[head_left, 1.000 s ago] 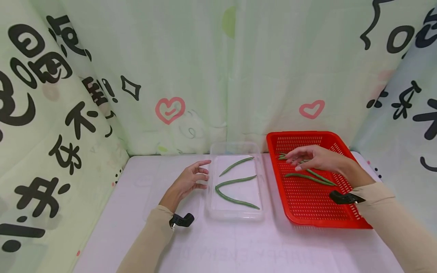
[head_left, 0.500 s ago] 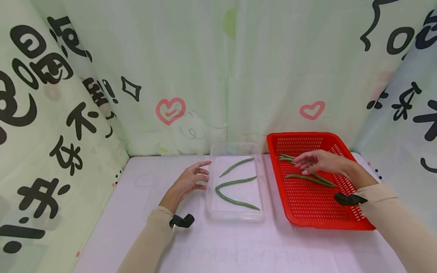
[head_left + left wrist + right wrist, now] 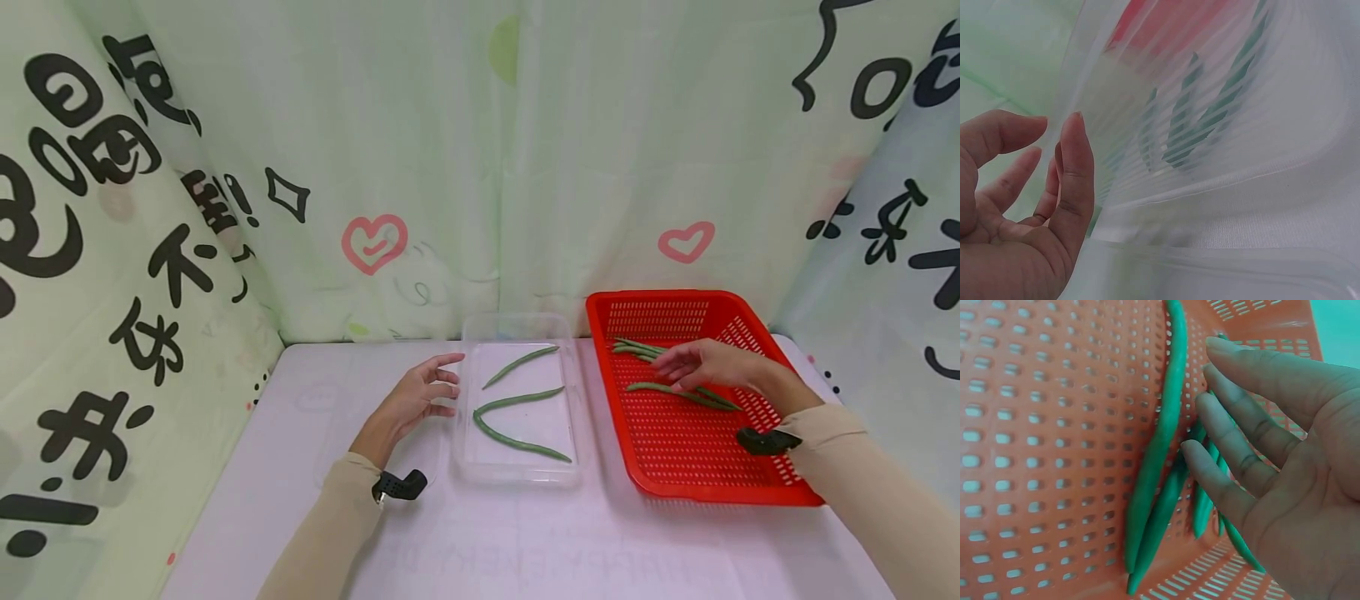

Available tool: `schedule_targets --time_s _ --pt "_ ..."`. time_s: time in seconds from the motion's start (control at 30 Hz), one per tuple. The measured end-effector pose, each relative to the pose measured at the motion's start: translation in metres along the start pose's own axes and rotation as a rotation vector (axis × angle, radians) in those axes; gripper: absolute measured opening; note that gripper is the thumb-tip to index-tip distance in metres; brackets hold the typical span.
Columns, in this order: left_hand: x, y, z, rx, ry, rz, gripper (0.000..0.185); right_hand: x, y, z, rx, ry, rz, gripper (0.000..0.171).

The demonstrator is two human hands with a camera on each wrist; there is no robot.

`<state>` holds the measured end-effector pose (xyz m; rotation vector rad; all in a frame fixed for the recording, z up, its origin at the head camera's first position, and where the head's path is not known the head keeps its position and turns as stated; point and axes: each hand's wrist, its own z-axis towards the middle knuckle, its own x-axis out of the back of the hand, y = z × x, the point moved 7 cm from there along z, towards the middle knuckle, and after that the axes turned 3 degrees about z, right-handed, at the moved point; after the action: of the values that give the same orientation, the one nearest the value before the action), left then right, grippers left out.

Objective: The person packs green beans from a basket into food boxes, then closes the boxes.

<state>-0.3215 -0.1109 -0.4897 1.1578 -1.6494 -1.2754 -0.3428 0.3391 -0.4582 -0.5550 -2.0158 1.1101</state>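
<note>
My left hand (image 3: pixel 418 392) is beside the left wall of a clear plastic container (image 3: pixel 517 475), fingers relaxed and fingertips right at its side. In the left wrist view the thumb and fingers stand apart with nothing between them. Inside the container lie a slim green bean (image 3: pixel 520 365) at the far end and green beans in a V shape (image 3: pixel 517 400) nearer me. My right hand (image 3: pixel 712 367) hovers low in a red plastic basket (image 3: pixel 652 475), its fingers loosely bent above more green beans (image 3: pixel 1163 437). The right wrist view shows nothing in its grasp, fingertips close to the beans.
The basket stands right of the container on a white-covered table (image 3: pixel 487 550). A printed curtain (image 3: pixel 525 167) hangs behind and on both sides. Each wrist carries a black band with a device (image 3: pixel 401 485).
My right hand has moved a little to the right and nearer me, and lower toward the beans in the basket. The left hand and the container have stayed put.
</note>
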Motion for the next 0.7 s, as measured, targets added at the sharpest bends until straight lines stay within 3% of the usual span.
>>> schedule_targets --time_s 0.7 --pt "0.001 0.0 0.0 0.01 0.014 -0.007 0.058 -0.006 0.017 0.004 -0.051 -0.034 -0.069 0.038"
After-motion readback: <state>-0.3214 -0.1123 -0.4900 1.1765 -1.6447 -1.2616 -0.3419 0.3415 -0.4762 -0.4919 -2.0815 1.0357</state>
